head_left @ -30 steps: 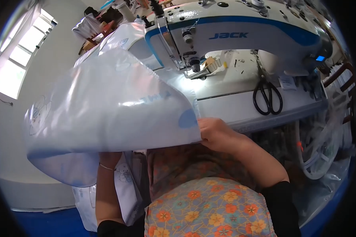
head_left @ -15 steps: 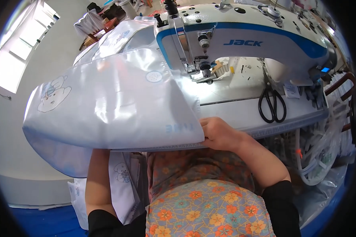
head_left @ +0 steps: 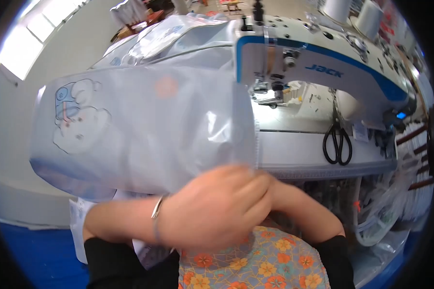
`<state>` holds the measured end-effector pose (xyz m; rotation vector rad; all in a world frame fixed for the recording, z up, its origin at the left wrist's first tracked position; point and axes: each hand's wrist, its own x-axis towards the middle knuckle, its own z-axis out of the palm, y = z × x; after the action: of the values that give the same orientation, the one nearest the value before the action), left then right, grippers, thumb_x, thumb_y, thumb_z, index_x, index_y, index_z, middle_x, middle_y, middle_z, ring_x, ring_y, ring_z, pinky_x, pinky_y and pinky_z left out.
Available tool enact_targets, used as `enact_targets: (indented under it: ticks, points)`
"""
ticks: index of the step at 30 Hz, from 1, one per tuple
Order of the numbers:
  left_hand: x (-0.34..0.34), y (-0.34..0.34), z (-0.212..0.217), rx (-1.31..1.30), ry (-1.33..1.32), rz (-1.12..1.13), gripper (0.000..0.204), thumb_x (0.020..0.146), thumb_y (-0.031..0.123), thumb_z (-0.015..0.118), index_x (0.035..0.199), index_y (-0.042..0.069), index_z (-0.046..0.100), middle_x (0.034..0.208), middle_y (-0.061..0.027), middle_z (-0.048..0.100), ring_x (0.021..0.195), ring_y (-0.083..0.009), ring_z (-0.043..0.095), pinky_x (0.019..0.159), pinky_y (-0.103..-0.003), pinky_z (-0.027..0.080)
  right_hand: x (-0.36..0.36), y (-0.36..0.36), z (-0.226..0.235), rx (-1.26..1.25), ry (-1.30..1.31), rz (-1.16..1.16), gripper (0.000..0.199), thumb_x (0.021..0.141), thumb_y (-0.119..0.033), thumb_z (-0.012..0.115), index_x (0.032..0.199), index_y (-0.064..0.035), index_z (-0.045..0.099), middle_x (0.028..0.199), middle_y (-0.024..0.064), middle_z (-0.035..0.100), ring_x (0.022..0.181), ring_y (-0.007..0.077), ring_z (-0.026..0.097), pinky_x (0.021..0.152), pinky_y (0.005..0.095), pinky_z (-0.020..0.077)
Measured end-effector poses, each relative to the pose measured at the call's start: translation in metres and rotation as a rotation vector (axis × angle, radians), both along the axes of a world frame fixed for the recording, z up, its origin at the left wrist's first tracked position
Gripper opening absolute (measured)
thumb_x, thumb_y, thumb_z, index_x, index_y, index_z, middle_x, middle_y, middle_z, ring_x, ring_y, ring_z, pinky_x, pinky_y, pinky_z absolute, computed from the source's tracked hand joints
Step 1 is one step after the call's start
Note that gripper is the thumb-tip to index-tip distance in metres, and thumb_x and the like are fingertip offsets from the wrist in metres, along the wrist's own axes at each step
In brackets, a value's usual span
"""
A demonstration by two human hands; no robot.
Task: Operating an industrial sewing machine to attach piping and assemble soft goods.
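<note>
A large pale, shiny fabric piece (head_left: 144, 130) with a cartoon puppy print lies across the left of the sewing table, its right edge beside the needle area. My left hand (head_left: 214, 204), with a bracelet on its wrist, crosses in front of me at the fabric's near right corner. Its fingers look curled, though blurred; what they hold is hidden. My right hand (head_left: 274, 192) is behind it at the same corner, its fingers covered by the left hand. The white and blue sewing machine (head_left: 313, 60) stands beyond, its presser foot (head_left: 271, 102) over the lit plate.
Black-handled scissors (head_left: 337, 144) lie on the table right of the needle. More pale fabric (head_left: 178, 36) is heaped behind the piece. White thread cones (head_left: 369, 19) stand at the far right. Clear plastic and a white hose (head_left: 369, 231) hang at the right.
My left hand has come from under the fabric, up and right to meet my right hand. The fabric has shifted and shows more of the puppy print. The view has moved left.
</note>
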<state>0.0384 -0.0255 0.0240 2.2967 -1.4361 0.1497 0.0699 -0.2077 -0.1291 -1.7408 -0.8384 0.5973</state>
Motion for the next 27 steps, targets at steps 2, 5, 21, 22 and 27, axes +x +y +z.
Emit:
enact_targets:
  ticks: [2,5,21,22,27]
  points:
    - [0.039,-0.010,-0.007,0.314,0.017,0.032,0.027,0.074,0.018,0.065,0.094,0.000,0.068,0.103,-0.0148,0.070,0.087,-0.0284,0.069,0.091,-0.043,0.051,-0.012,0.023,-0.005,-0.095,-0.489,0.038,0.029,0.089,-0.015,0.061,0.116,-0.0042,0.064,0.111,0.0163,0.069,0.103,0.0341,0.066,0.092,0.0424,0.0511]
    - [0.088,0.006,-0.044,0.583,-0.095,0.259,0.021,0.079,0.024,0.061,0.083,0.008,0.073,0.092,-0.0116,0.072,0.082,-0.0289,0.069,0.094,-0.041,0.049,-0.009,0.018,-0.004,-0.200,-0.617,0.083,0.024,0.086,-0.009,0.060,0.110,-0.0047,0.066,0.106,0.0153,0.068,0.096,0.0370,0.065,0.083,0.0448,0.0526]
    - [0.351,0.005,-0.124,-0.040,0.105,0.886,0.021,0.086,0.012,0.061,0.099,0.006,0.075,0.103,-0.0170,0.073,0.095,-0.0331,0.071,0.087,-0.042,0.055,0.023,0.020,0.024,-0.078,-0.412,0.232,0.025,0.083,-0.009,0.070,0.108,-0.0073,0.070,0.107,0.0148,0.070,0.098,0.0382,0.068,0.085,0.0459,0.0548]
    - [0.357,0.007,-0.134,-0.022,0.136,0.900,0.021,0.086,0.012,0.061,0.099,0.006,0.075,0.103,-0.0170,0.073,0.095,-0.0331,0.071,0.087,-0.042,0.055,0.023,0.019,0.023,-0.073,-0.371,0.249,0.025,0.083,-0.009,0.070,0.108,-0.0075,0.070,0.107,0.0141,0.070,0.098,0.0380,0.067,0.085,0.0457,0.0547]
    - [0.380,0.021,-0.155,-0.531,0.312,0.720,0.021,0.087,0.014,0.063,0.102,0.003,0.073,0.104,-0.0181,0.072,0.100,-0.0355,0.067,0.090,-0.041,0.053,0.033,0.018,0.015,-0.046,-0.206,0.309,0.030,0.089,-0.015,0.066,0.118,-0.0073,0.068,0.121,0.0162,0.066,0.116,0.0366,0.060,0.098,0.0441,0.0482]
